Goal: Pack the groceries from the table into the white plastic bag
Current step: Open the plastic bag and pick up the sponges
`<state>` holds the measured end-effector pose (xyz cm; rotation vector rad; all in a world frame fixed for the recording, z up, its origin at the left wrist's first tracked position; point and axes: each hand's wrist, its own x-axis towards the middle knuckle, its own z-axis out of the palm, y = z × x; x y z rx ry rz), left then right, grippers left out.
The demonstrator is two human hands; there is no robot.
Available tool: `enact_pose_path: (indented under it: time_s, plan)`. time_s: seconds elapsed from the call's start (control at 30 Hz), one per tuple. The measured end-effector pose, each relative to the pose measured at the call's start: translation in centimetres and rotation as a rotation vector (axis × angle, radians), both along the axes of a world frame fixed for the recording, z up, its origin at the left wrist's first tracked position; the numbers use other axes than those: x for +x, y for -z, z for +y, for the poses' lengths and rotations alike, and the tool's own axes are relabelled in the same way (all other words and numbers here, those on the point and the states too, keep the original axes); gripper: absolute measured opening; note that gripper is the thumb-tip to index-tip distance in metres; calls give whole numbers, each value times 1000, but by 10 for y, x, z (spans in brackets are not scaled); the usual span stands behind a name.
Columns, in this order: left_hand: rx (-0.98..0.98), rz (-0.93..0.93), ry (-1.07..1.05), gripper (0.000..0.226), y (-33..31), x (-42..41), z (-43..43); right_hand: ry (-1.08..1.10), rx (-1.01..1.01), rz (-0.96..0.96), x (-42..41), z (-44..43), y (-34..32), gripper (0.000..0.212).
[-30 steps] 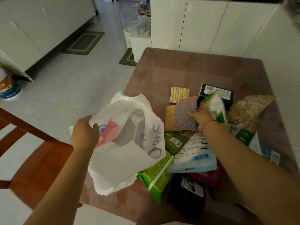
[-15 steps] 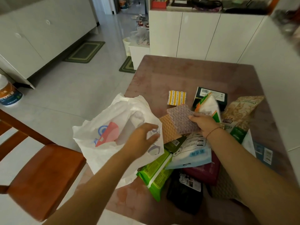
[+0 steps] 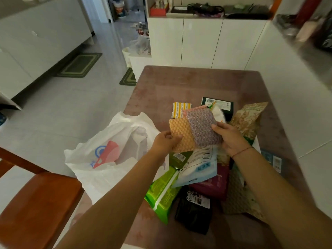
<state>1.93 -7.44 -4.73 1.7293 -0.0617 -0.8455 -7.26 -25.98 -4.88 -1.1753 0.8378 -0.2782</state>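
Observation:
Both hands hold a small stack of textured scrub cloths above the pile of groceries. My left hand (image 3: 166, 143) grips the orange cloth (image 3: 181, 134) at its left edge. My right hand (image 3: 229, 138) pinches the purple cloth (image 3: 203, 128), with a pink one peeking out behind it. The white plastic bag (image 3: 111, 155), printed with a red and blue logo, lies open and slack at the table's left edge, left of my left hand. A yellow striped cloth (image 3: 180, 108) stays flat on the table.
On the brown table (image 3: 188, 83) lie a green wipes pack (image 3: 164, 193), a pale blue pouch (image 3: 198, 168), a black pouch (image 3: 194, 211), a maroon pack (image 3: 213, 184), a dark box (image 3: 221, 105) and a tan snack bag (image 3: 248, 117). A wooden chair (image 3: 34, 207) stands at the lower left.
My left hand let go of the bag and came across to take the orange cloth. My right hand lifted the cloths off the table. The camera tilted up a little.

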Motion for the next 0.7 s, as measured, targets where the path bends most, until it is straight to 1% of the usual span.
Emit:
enact_pose_path:
  time_s: [0.1, 0.2, 0.33, 0.37, 0.5, 0.53, 0.6, 0.63, 0.67, 0.7]
  plan:
    - [52, -91, 19, 47, 3, -3, -1, 88, -124, 52, -5, -8, 3, 37]
    - [197, -199, 91, 41, 9, -8, -2, 164, -172, 49, -9, -15, 4, 40]
    - [372, -389, 218, 41, 11, -12, -2, 163, -220, 62, -9, -14, 4, 39]
    - [400, -456, 225, 42, 11, -12, 0, 159, -224, 67, -8, -11, 5, 39]
    - [456, -702, 194, 59, 9, -5, 21, 130, -189, 51, -2, 2, -2, 36]
    - [511, -766, 212, 60, 8, -1, 32, 114, -164, 46, 0, 7, -7, 33]
    - [702, -878, 319, 60, 6, 7, 57, 31, -76, 34, 5, 21, -19, 21]
    - [792, -888, 384, 62, 4, 10, 72, -49, -19, 41, 9, 29, -25, 14]
    - [861, -858, 446, 66, 3, 12, 86, -150, 29, 60, 13, 38, -30, 10]
    - [914, -806, 508, 72, 2, 12, 99, -261, 63, 96, 16, 46, -34, 11]
